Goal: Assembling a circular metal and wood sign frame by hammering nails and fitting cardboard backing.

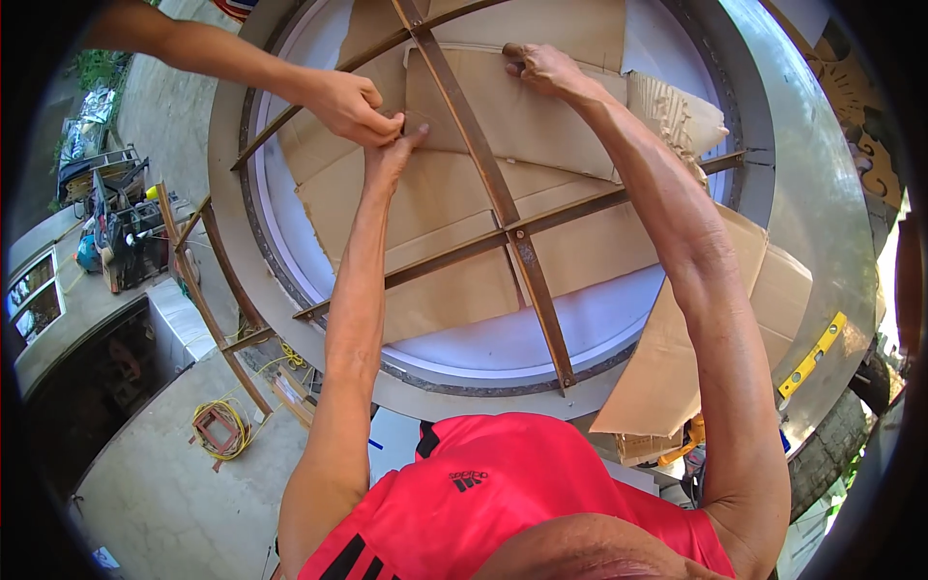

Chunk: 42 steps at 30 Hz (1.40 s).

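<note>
While both your arms were stretched straight out from the lower edge of the view, your left hand [390, 155] had its fingers drawn together, tips pinching the left corner of the upper cardboard sheet [527, 116]. Thumb position hidden; couldn't tell how firm the pinch was. Your right hand [541, 68] lay on the top edge of the same sheet, fingers curled over that edge, palm down, gripping rather than spread.

Left forearm ran nearly vertical in frame, elbow low, wrist bent slightly toward the right. Right arm came in from the lower right, angled up and left, elbow almost locked, crossing over a rusty steel bar [619, 203].

A second person's hand [350, 104] reached in from the upper left, fist half closed, knuckles touching your left fingertips at the same cardboard corner.

The sheet sat in the upper middle of the round metal ring [773, 193], under the crossed rusty bars, with one long bar [483, 164] running diagonally over it. More flat cardboard lay below it inside the ring, and a loose piece [696, 338] hung over the ring's right rim. A yellow spirit level [814, 354] rested on the rim at the right.
</note>
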Each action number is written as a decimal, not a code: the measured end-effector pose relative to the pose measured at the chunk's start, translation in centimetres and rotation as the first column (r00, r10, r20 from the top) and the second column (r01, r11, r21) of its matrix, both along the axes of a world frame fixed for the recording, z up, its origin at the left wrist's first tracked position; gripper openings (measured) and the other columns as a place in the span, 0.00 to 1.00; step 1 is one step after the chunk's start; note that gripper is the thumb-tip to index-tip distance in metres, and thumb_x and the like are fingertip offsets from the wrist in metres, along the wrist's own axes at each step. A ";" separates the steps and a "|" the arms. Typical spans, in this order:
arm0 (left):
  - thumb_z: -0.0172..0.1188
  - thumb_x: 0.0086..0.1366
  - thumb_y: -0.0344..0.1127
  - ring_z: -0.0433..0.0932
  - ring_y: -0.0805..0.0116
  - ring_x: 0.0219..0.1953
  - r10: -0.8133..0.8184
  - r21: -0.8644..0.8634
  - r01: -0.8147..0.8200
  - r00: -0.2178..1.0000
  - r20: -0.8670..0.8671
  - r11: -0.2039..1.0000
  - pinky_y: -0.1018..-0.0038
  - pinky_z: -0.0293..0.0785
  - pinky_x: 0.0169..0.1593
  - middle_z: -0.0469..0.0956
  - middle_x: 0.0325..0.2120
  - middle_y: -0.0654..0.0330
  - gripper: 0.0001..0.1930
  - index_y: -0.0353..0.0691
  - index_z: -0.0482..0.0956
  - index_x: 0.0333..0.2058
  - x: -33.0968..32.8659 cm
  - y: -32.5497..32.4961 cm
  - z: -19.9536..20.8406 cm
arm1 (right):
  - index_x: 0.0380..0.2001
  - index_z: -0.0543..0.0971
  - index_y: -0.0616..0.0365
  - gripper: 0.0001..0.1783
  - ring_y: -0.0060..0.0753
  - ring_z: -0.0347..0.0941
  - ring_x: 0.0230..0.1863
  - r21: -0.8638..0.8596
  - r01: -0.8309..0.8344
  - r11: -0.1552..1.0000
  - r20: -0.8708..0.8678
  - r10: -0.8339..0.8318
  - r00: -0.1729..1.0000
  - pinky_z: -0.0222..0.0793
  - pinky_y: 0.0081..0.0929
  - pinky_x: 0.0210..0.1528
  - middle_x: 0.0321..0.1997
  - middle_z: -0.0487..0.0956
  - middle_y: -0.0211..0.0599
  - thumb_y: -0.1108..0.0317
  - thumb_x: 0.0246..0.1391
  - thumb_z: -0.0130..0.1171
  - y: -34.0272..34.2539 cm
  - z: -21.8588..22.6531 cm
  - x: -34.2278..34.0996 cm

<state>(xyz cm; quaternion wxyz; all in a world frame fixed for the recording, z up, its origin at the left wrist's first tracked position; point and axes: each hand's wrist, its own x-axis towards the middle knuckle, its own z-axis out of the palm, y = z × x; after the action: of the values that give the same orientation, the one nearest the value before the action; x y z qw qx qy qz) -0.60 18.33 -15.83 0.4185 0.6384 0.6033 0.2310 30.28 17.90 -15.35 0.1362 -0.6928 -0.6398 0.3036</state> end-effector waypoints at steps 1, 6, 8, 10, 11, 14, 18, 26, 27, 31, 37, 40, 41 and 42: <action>0.71 0.55 0.34 0.79 0.68 0.41 0.024 -0.007 -0.024 0.995 0.100 1.000 0.69 0.75 0.46 0.81 0.38 0.61 0.17 0.32 0.81 0.42 -0.3 0.2 -0.4 | 0.58 0.75 0.43 0.21 0.55 0.77 0.49 -0.031 0.015 0.999 0.006 -0.015 1.000 0.72 0.48 0.50 0.47 0.82 0.46 0.56 0.63 0.53 0.2 0.3 -0.5; 0.69 0.54 0.27 0.79 0.68 0.44 -0.039 -0.155 0.085 0.960 0.278 0.984 0.70 0.76 0.48 0.81 0.42 0.59 0.17 0.33 0.80 0.44 -2.3 1.3 -1.3 | 0.59 0.75 0.42 0.21 0.55 0.78 0.48 -0.055 -0.032 0.998 -0.011 0.031 0.999 0.73 0.47 0.49 0.45 0.82 0.47 0.57 0.62 0.55 0.3 1.4 -1.6; 0.70 0.51 0.21 0.78 0.70 0.46 -0.055 -0.135 0.110 0.932 0.359 0.985 0.72 0.76 0.48 0.81 0.45 0.57 0.24 0.31 0.78 0.49 -3.0 1.1 -1.1 | 0.58 0.76 0.43 0.21 0.54 0.78 0.48 -0.020 -0.062 0.998 -0.041 0.061 0.997 0.74 0.46 0.49 0.46 0.82 0.47 0.57 0.62 0.55 0.2 1.7 -1.7; 0.70 0.50 0.21 0.79 0.70 0.45 -0.087 -0.146 0.148 0.930 0.358 0.978 0.73 0.77 0.47 0.82 0.44 0.58 0.24 0.31 0.78 0.49 -3.4 1.1 -0.6 | 0.58 0.76 0.44 0.21 0.54 0.78 0.48 0.061 -0.099 0.993 -0.038 0.101 0.994 0.74 0.46 0.49 0.46 0.82 0.47 0.58 0.62 0.56 0.3 1.9 -1.7; 0.70 0.50 0.21 0.79 0.71 0.45 -0.089 -0.209 0.159 0.947 0.309 0.965 0.73 0.78 0.47 0.82 0.43 0.58 0.24 0.31 0.78 0.49 -3.5 1.0 -0.5 | 0.58 0.76 0.44 0.21 0.54 0.78 0.49 0.084 -0.136 0.987 0.000 0.137 0.991 0.74 0.46 0.49 0.46 0.82 0.47 0.58 0.62 0.56 0.2 1.9 -1.7; 0.68 0.50 0.19 0.81 0.68 0.44 -0.113 -0.154 0.175 0.932 0.343 0.973 0.73 0.79 0.49 0.83 0.41 0.56 0.22 0.32 0.79 0.47 -3.5 1.1 -0.1 | 0.57 0.77 0.47 0.22 0.54 0.77 0.50 0.050 -0.094 0.994 -0.100 0.098 0.990 0.73 0.46 0.50 0.47 0.82 0.48 0.58 0.61 0.57 0.2 2.1 -2.2; 0.62 0.50 0.15 0.82 0.63 0.46 -0.037 -0.304 0.238 0.837 0.546 0.923 0.71 0.79 0.51 0.83 0.42 0.53 0.21 0.32 0.80 0.46 -4.6 1.1 1.1 | 0.57 0.77 0.49 0.23 0.54 0.77 0.51 0.052 -0.145 0.988 -0.122 0.150 0.981 0.72 0.45 0.52 0.48 0.82 0.48 0.59 0.60 0.58 0.2 1.4 -3.7; 0.67 0.48 0.19 0.80 0.63 0.48 0.056 -0.433 0.133 0.916 0.396 0.892 0.70 0.76 0.52 0.82 0.46 0.55 0.25 0.31 0.78 0.48 -10.5 -3.9 3.5 | 0.57 0.72 0.64 0.31 0.54 0.75 0.54 0.264 -0.357 0.896 -0.113 0.397 0.911 0.69 0.44 0.57 0.48 0.80 0.55 0.59 0.52 0.63 0.0 1.7 -4.4; 0.67 0.48 0.19 0.80 0.63 0.48 0.088 -0.434 0.092 0.922 0.378 0.896 0.70 0.76 0.52 0.82 0.46 0.55 0.25 0.31 0.78 0.48 -11.0 -4.3 3.9 | 0.56 0.73 0.63 0.33 0.53 0.76 0.54 0.321 -0.274 0.907 0.089 0.259 0.962 0.70 0.43 0.56 0.48 0.80 0.54 0.54 0.52 0.65 -0.4 2.8 -3.1; 0.70 0.49 0.25 0.80 0.65 0.43 -0.029 -0.198 -0.001 0.989 -0.148 0.980 0.67 0.73 0.46 0.82 0.41 0.58 0.22 0.35 0.80 0.45 -11.1 -5.6 7.0 | 0.53 0.76 0.62 0.37 0.55 0.78 0.48 -0.179 -0.172 0.969 0.208 0.208 0.956 0.72 0.45 0.50 0.45 0.82 0.53 0.44 0.49 0.68 -2.4 7.2 2.3; 0.73 0.47 0.30 0.76 0.57 0.39 0.025 0.512 0.326 0.825 -0.565 0.794 0.62 0.70 0.45 0.77 0.33 0.58 0.15 0.40 0.78 0.34 -6.6 -6.7 13.4 | 0.51 0.77 0.62 0.33 0.60 0.77 0.48 -0.023 -0.109 0.994 0.112 0.111 0.988 0.73 0.46 0.51 0.41 0.81 0.59 0.55 0.45 0.73 -6.5 7.1 0.7; 0.75 0.43 0.31 0.75 0.57 0.46 -0.138 0.568 0.540 0.788 -0.600 0.621 0.59 0.69 0.51 0.77 0.39 0.59 0.26 0.39 0.75 0.42 -3.7 -5.2 14.4 | 0.53 0.75 0.65 0.31 0.44 0.80 0.41 -0.077 0.046 0.996 -0.187 -0.060 0.981 0.75 0.37 0.42 0.36 0.82 0.51 0.66 0.45 0.71 -7.3 7.1 -0.2; 0.76 0.42 0.31 0.75 0.55 0.48 -0.134 0.601 0.587 0.767 -0.628 0.542 0.58 0.70 0.53 0.77 0.40 0.58 0.29 0.38 0.73 0.45 -2.6 -3.9 14.2 | 0.54 0.75 0.65 0.31 0.38 0.80 0.37 -0.203 0.089 0.975 -0.333 -0.154 0.930 0.75 0.34 0.39 0.33 0.81 0.47 0.67 0.46 0.70 -7.4 7.3 -0.2; 0.76 0.42 0.31 0.75 0.55 0.48 -0.134 0.604 0.588 0.767 -0.627 0.538 0.58 0.70 0.53 0.77 0.40 0.58 0.29 0.38 0.73 0.45 -1.8 -2.3 13.9 | 0.54 0.75 0.65 0.31 0.38 0.80 0.37 -0.235 0.098 0.967 -0.303 -0.168 0.938 0.75 0.34 0.39 0.33 0.81 0.47 0.67 0.46 0.70 -7.3 7.3 -0.4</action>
<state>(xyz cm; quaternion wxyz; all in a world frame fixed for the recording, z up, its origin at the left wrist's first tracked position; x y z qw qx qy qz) -2.44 16.07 -1.90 -0.0335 0.9047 0.3782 0.1933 29.90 10.58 -8.04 0.1823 -0.6868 -0.5236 0.4700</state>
